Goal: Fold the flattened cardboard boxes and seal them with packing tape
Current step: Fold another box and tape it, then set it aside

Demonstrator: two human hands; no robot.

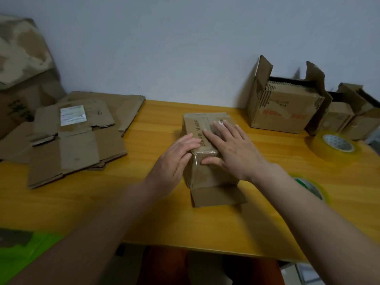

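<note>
Cardboard box (207,140) mid-table looks taped on top, your left hand (174,159) and right hand (232,147) pressing flat and open on it, but the flat stack (76,136) still needs folding, tape roll (337,144) sitting right.

Soft, even indoor light, rather dim, with no hard shadows, only a faint dark patch beside the box (207,140) at centre. The whole frame is slightly soft. The forearms (lower corners) smear and stretch from wide-angle distortion, and the tape roll (308,187) at right is blurred.
</note>
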